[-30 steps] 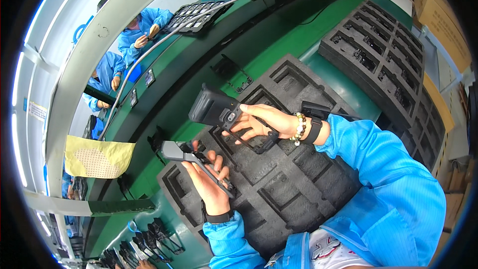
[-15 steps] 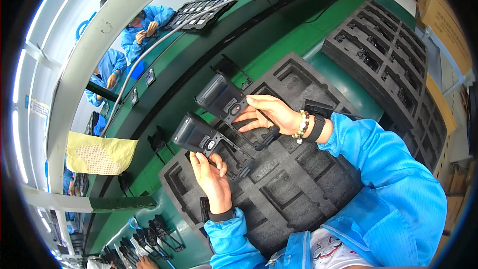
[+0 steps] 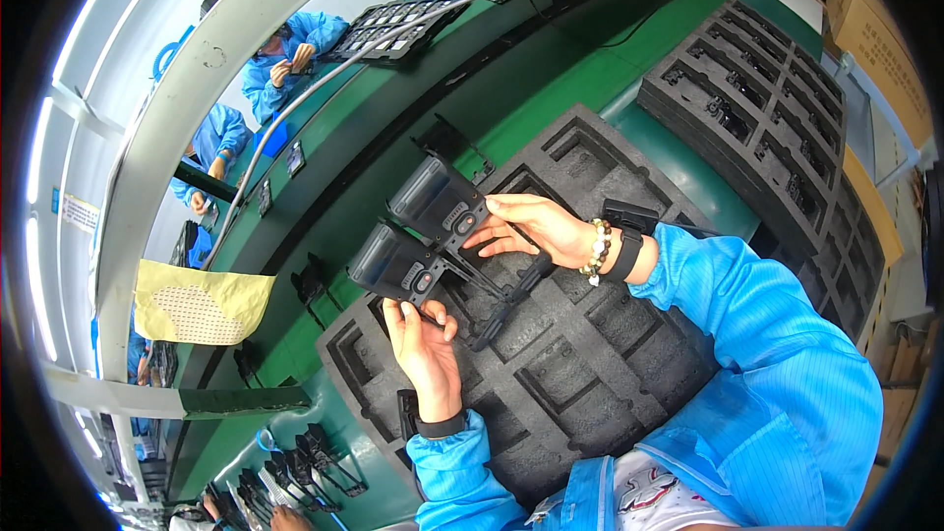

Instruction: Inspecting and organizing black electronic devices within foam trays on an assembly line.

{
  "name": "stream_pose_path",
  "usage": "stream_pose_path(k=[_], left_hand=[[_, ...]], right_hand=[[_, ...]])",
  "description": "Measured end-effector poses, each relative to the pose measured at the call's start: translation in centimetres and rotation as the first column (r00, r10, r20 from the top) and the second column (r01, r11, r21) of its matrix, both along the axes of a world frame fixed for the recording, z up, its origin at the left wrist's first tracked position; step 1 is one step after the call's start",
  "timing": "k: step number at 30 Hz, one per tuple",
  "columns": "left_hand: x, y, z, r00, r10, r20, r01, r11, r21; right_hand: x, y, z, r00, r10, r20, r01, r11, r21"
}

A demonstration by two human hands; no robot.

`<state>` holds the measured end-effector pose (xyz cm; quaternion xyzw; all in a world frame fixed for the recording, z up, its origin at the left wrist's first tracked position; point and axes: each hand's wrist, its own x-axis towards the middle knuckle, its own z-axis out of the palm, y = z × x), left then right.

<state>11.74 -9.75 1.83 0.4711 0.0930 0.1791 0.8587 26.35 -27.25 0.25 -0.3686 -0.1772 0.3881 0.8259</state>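
My left hand (image 3: 426,354) is closed on a black boxy device (image 3: 385,261) with a thin open frame trailing from its lower end. My right hand (image 3: 531,228) grips a matching black device (image 3: 431,199) by its lower right edge, the thumb on top and the other fingers partly hidden underneath. The two devices are held side by side, nearly touching, and their frames meet at the dark end pieces (image 3: 513,303). Both are above a grey foam tray (image 3: 536,359) with rectangular recesses. What the devices are exactly, I cannot tell.
A second stack of foam trays (image 3: 703,133) holding black parts stands to the right. Black frame parts (image 3: 315,462) stand in a row at lower left. A pale post (image 3: 211,49) and a cable cross the left side. Co-workers in blue (image 3: 295,49) sit at the far bench.
The left device has moved slightly right, closer to the other one. The frames' ends, apart before, now come together. My right hand has barely moved.
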Motion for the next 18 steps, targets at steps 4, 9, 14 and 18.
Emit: stream_pose_path(k=[4,9,14,18], left_hand=[[0.0,0.0,0.1,1.0,-0.015,0.01,0.015,1.0,0.011],[0.1,0.0,0.2,1.0,0.012,0.011,-0.012,1.0,0.004],[0.1,1.1,-1.1,1.0,-0.014,0.0,0.014,0.999,-0.047],[0.5,1.4,-2.1,0.997,0.021,0.068,-0.004,0.971,-0.238]], right_hand=[[-0.1,0.0,0.1,1.0,-0.002,0.013,0.003,1.0,-0.009],[0.0,0.0,0.1,1.0,-0.005,0.015,0.005,1.0,-0.005],[-0.1,0.0,0.6,1.0,-0.01,0.004,0.01,1.0,-0.005],[0.4,-0.3,-0.4,0.984,-0.003,-0.177,0.018,0.996,0.087]])
